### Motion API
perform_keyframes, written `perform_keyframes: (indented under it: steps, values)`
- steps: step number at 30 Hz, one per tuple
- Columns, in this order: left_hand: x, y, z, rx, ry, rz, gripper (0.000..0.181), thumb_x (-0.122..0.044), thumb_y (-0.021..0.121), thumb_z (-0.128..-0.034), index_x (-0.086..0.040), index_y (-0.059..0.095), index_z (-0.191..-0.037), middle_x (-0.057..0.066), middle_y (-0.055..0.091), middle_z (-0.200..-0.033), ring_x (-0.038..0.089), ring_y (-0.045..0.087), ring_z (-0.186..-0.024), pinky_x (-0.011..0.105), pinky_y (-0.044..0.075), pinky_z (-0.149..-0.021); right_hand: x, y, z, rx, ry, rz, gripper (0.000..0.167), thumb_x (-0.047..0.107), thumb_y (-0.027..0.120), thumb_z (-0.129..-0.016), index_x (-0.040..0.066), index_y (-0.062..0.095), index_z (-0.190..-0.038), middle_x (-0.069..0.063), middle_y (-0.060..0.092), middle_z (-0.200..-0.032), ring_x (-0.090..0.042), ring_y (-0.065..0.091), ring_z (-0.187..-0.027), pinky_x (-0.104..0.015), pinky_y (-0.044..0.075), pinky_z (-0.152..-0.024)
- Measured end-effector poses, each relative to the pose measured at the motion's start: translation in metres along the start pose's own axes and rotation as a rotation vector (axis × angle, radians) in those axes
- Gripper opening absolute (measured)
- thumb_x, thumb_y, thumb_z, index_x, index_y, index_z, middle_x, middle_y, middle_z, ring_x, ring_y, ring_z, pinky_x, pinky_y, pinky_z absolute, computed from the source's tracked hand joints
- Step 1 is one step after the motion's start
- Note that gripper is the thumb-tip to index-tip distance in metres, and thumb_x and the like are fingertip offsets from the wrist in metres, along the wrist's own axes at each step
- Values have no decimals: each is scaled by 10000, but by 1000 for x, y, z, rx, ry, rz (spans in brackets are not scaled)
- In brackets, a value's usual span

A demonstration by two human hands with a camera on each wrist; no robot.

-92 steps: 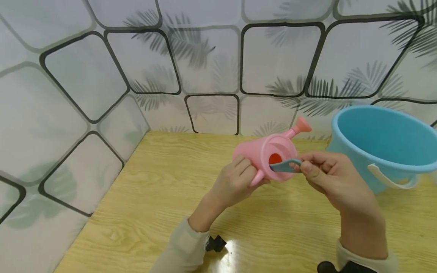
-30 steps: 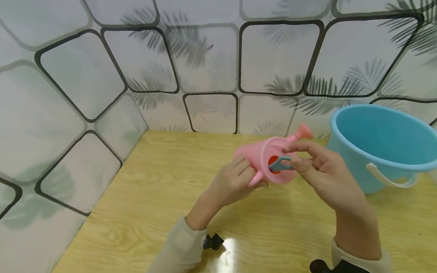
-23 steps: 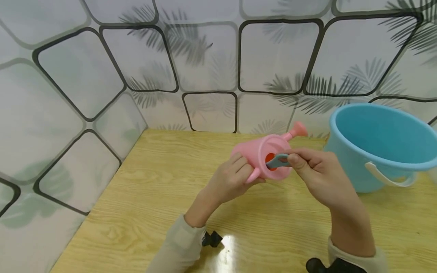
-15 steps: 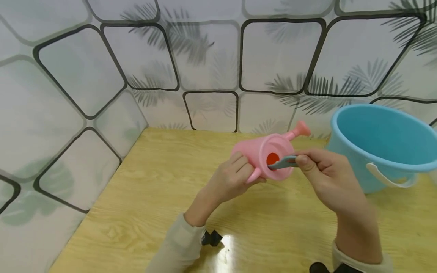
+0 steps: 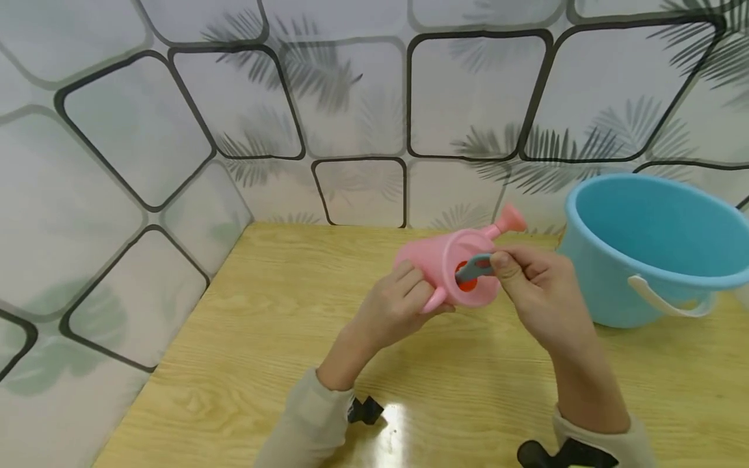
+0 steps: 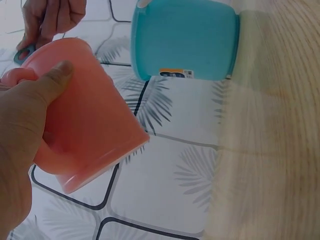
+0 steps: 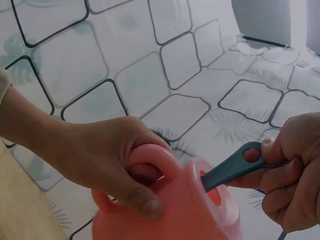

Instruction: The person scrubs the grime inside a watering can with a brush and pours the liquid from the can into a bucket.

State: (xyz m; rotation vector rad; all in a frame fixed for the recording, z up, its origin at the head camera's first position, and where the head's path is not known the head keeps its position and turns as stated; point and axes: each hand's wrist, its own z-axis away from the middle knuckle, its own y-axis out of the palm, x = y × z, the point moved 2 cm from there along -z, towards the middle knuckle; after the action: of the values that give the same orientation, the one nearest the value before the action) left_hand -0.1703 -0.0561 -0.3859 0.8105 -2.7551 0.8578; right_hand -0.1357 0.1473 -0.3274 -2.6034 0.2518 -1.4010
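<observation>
The worktop (image 5: 251, 338) meets the patterned back wall (image 5: 363, 104) along its far edge, and another papered wall (image 5: 105, 162) runs down its left side. A wide stretch of worktop lies between that side wall and the left hand (image 5: 398, 309); on the other side, the right hand (image 5: 541, 296) is near the bucket, with less room.

There are two hands, one pink watering can (image 5: 430, 257), one blue-grey tool (image 5: 470, 268) and one blue bucket (image 5: 611, 279) with a white handle (image 5: 670, 304). The left grip is curled round the can's handle, holding the can tilted on its side above the worktop, mouth towards the right hand. The right grip pinches the tool's looped end; the tool's other end is inside the can's mouth, where a red patch shows. The bucket stands at right, near the back wall; its bottom inside is hidden.
</observation>
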Motion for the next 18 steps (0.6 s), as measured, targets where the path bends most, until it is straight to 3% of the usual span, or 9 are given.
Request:
perform_keyframes:
  steps: [2, 4, 6, 11, 14, 17, 18]
  values:
    - [2, -1, 0, -9, -4, -2, 417, -302, 845, -790, -77, 496, -761, 18, 502, -718, 160, 458, -686, 207, 410, -652, 0, -2, -1, -36, -3, -78, 156, -30, 577, -965, -37, 733, -961, 57, 463, -545, -102, 297, -474, -257, 191, -408]
    - [3, -2, 0, -17, -10, -4, 411, -296, 848, -789, -77, 500, -763, 18, 502, -720, 162, 460, -688, 203, 413, -651, 0, -6, -1, -54, -19, -171, 173, -53, 561, -965, -24, 731, -957, 26, 337, -515, -121, 212, -430, -277, 105, -378]
    - [3, -2, 0, -20, -11, -3, 409, -296, 845, -792, -78, 501, -762, 17, 501, -719, 162, 458, -687, 204, 411, -650, -2, -5, -1, -32, -37, -209, 183, -67, 556, -963, -27, 735, -955, 16, 475, -528, -121, 248, -464, -266, 140, -400]
    - [2, -1, 1, -22, -9, -10, 415, -309, 844, -789, -79, 500, -761, 14, 502, -716, 157, 455, -680, 207, 410, -648, -1, 3, -2, 5, -32, -120, 176, -63, 579, -953, -20, 749, -943, 24, 523, -577, -131, 250, -525, -286, 178, -440]
    - [3, -2, 0, -37, -27, -8, 426, -305, 859, -773, -78, 499, -749, 15, 498, -712, 158, 456, -675, 203, 413, -637, 2, -5, 1, -33, -67, -204, 180, -79, 565, -954, -33, 739, -950, 13, 316, -522, -121, 205, -453, -269, 103, -389]
    - [3, -5, -2, -50, -39, -7, 420, -295, 856, -780, -80, 497, -746, 17, 493, -709, 161, 457, -678, 203, 412, -637, 3, -9, 2, -37, -91, -255, 184, -83, 556, -956, -32, 733, -953, 22, 320, -511, -98, 208, -434, -242, 99, -383]
    - [3, -5, -2, -53, -38, -6, 421, -297, 855, -780, -82, 495, -746, 17, 491, -709, 163, 456, -679, 205, 409, -636, 3, -7, 1, -18, -96, -246, 187, -85, 555, -956, -38, 735, -955, 26, 391, -516, -96, 246, -457, -231, 144, -397]
